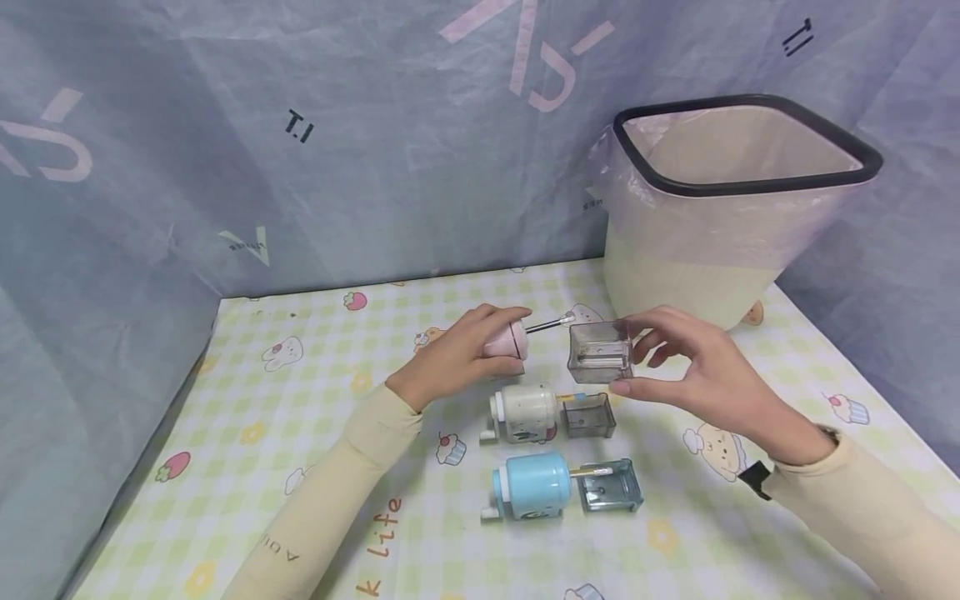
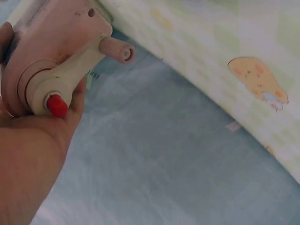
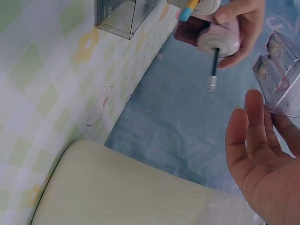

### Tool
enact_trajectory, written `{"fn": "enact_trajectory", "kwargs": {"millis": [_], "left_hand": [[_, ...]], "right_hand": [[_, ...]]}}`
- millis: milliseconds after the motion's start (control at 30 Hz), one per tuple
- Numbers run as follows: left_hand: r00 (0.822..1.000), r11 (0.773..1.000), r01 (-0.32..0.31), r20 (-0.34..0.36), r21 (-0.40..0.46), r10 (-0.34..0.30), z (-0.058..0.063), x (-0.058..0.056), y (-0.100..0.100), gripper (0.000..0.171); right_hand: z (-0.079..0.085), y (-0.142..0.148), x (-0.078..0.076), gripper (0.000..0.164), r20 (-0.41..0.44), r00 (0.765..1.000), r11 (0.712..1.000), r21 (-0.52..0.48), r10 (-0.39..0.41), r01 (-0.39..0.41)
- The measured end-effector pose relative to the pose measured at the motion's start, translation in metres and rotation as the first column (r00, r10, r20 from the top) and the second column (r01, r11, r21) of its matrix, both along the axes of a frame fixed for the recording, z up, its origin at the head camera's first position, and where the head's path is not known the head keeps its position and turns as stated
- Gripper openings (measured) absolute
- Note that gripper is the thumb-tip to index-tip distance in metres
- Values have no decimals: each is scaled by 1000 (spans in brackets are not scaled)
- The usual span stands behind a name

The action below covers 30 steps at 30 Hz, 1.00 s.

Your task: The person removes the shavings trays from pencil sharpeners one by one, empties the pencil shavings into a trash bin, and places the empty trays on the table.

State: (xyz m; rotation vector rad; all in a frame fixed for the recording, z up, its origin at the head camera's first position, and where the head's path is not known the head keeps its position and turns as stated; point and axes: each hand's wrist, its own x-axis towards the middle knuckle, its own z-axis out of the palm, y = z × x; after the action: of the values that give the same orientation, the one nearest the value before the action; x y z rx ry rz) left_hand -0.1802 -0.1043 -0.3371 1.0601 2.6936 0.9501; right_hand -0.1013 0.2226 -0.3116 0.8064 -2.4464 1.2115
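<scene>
My left hand [image 1: 453, 354] grips a pink crank pencil sharpener [image 1: 504, 342]. A dark pencil [image 1: 547, 325] sticks out of its front toward the right. In the left wrist view the sharpener's crank handle [image 2: 117, 50] and a red piece [image 2: 57, 106] at the crank's hub show. Between thumb and fingers, my right hand [image 1: 697, 367] holds a clear shavings drawer [image 1: 600, 353], apart from the sharpener and right of the pencil tip. Nearer to me stand a cream sharpener [image 1: 528, 413] and a blue sharpener [image 1: 537, 486], each with a pencil in it.
A grey shavings drawer [image 1: 588, 417] lies beside the cream sharpener, and a blue-tinted drawer [image 1: 611, 486] beside the blue one. At the back right stands a large bin [image 1: 675, 250] with a black rim and plastic liner. A checked cloth [image 1: 247, 500] covers the table; a grey-blue curtain hangs behind.
</scene>
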Motion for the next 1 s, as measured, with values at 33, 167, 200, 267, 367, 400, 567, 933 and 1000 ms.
{"fn": "enact_trajectory", "kwargs": {"millis": [33,167,200,267,367,400,567,933,1000], "left_hand": [[1000,1000,-1,10,-8,1,-2,-2,2,72],[1000,999,16,26,-31,-16,-11,-12,10,71],[999,999,21,26,-36,-20,-13,-14,12,71],[999,999,29,27,-44,-28,-18,-16,14,71],[999,998,32,28,-54,-30,-22,-18,16,71],[999,998,32,27,-56,-31,-23,-18,17,71],[999,996,38,18,-83,-36,-26,-20,19,70],[998,987,47,-25,-152,-51,-35,-24,22,72],[998,985,53,-36,-162,-59,-35,-25,23,71]], "right_hand": [[0,0,0,63,2,1000,1000,-2,-1,1],[-1,1,0,63,11,1000,1000,-11,-6,6],[-1,1,0,62,12,1000,1000,-11,-6,6],[-2,1,0,62,14,1000,1000,-11,-5,5],[-3,0,0,62,13,1000,1000,-11,-5,5],[-3,1,0,62,13,1000,1000,-11,-4,4],[-4,1,0,62,19,1000,1000,-11,-1,2],[-4,1,-1,61,29,1000,1000,-17,-3,4],[-4,1,-1,60,31,1000,1000,-15,-4,5]]}}
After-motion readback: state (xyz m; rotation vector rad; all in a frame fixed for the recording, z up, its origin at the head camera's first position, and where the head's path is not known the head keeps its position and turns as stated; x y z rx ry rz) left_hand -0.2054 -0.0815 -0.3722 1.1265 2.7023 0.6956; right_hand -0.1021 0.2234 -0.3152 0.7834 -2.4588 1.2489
